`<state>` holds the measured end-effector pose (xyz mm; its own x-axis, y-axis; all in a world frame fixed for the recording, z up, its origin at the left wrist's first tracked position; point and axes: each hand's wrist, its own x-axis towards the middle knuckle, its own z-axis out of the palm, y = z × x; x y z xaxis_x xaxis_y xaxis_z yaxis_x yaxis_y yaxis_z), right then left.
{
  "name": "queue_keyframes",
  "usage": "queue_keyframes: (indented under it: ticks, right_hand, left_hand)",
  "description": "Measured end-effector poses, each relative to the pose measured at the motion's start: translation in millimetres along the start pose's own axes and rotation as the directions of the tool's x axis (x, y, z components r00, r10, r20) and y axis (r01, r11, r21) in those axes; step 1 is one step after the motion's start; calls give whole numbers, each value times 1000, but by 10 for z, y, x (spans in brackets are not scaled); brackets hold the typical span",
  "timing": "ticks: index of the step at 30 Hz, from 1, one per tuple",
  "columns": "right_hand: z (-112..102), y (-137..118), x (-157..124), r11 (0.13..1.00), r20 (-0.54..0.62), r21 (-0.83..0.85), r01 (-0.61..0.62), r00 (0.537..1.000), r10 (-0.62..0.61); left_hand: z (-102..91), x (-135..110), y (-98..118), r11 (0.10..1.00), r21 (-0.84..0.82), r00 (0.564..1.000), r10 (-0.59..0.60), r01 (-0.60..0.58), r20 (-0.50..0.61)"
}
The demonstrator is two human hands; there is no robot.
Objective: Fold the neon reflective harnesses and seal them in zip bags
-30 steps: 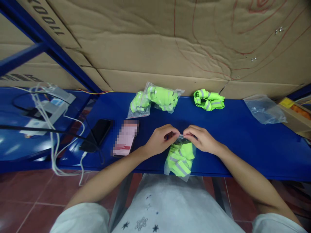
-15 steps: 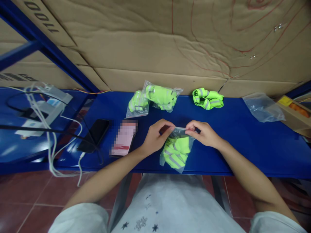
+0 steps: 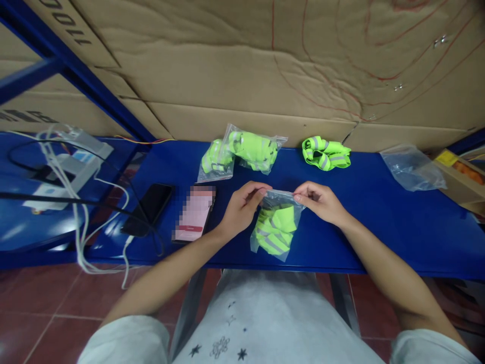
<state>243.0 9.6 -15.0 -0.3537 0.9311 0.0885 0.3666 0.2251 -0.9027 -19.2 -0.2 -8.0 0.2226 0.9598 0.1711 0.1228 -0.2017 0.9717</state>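
A clear zip bag (image 3: 261, 246) with a folded neon-yellow reflective strap (image 3: 278, 230) inside lies near the front edge of the blue table. Its top edge is pinched at the left corner by my left hand (image 3: 244, 205) and at the right corner by my right hand (image 3: 320, 202). Between the two hands the zip strip runs nearly straight; whether it is sealed I cannot tell. Beyond my hands, filled zip bags (image 3: 253, 150) of the same yellow strap lean together. An unbagged bundle of reflective strap (image 3: 326, 153) lies to their right.
Left of my hands lie a phone with a lit screen (image 3: 194, 215) and a dark phone (image 3: 147, 210) on a white cable. Power strips and tangled cables (image 3: 76, 177) cover the far left. An unfilled plastic bag (image 3: 413, 169) and a cardboard box (image 3: 462, 174) are at right. Cardboard (image 3: 227, 76) stands behind.
Both hands have shifted slightly away from me, drawing the bag's top edge with them, and the right hand now grips closer to the corner. More of the bag's upper part shows.
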Motion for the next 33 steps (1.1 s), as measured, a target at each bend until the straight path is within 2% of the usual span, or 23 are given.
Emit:
queue_keyframes:
  ticks: [4, 9, 14, 16, 17, 18, 19, 21, 22, 24, 27, 28, 29, 30, 32, 33]
  right_hand:
    - [68, 24, 8, 998, -36, -63, 25, 999, -27]
    - [111, -76, -36, 999, -57, 33, 13, 998, -11]
    - [-90, -110, -21, 1000, -45, -3, -15, 999, 15]
    - [-227, -94, 2, 998, -123, -58, -6, 992, -1]
    - [-301, -83, 11, 994, -211, -110, 6, 977, -30]
    - [-376, -69, 17, 982, -324, -186, 15, 943, -76]
    - [-453, -54, 17, 959, -442, -282, 6, 887, -135]
    - [-610, -19, 1, 877, -617, -475, -74, 739, -271]
    - [-689, -1, -15, 825, -657, -550, -130, 677, -331]
    - [-825, 31, -53, 733, -687, -643, -223, 590, -424]
    - [-894, 63, -86, 657, -684, -701, -276, 519, -512]
    - [-860, 70, -81, 650, -676, -710, -272, 520, -522]
    - [-795, 76, -69, 646, -658, -719, -257, 550, -514]
    - [-701, 83, -50, 644, -626, -730, -229, 601, -496]
    - [-456, 107, -7, 627, -499, -765, -145, 750, -434]
    - [-326, 126, 13, 612, -392, -787, -76, 828, -401]
  left_hand:
    - [15, 0, -36, 999, 40, 1000, 11, -11, -2]
    - [0, 4, -10, 1000, 22, 1000, -4, 4, -15]
    - [12, -34, -8, 993, 77, 995, 93, -90, -34]
    - [20, -50, -25, 976, 149, 986, 163, -160, -12]
    - [20, -54, -32, 961, 191, 979, 201, -199, 5]
    - [15, -53, -34, 942, 243, 972, 233, -232, 22]
    - [3, -48, -30, 917, 308, 966, 255, -254, 37]
    - [-44, -24, -3, 826, 498, 960, 271, -266, 64]
    - [-82, -8, 20, 749, 612, 961, 266, -255, 76]
    - [-186, 28, 74, 542, 819, 972, 223, -187, 75]
    - [-382, 85, 138, 248, 969, 994, 100, 9, -35]
    - [-446, 105, 147, 179, 982, 995, 70, 58, -72]
    - [-505, 125, 148, 130, 987, 994, 50, 90, -97]
    - [-555, 146, 144, 103, 988, 992, 41, 116, -120]
    - [-625, 193, 123, 84, 985, 987, 42, 149, -153]
    - [-646, 221, 111, 85, 983, 985, 41, 162, -166]
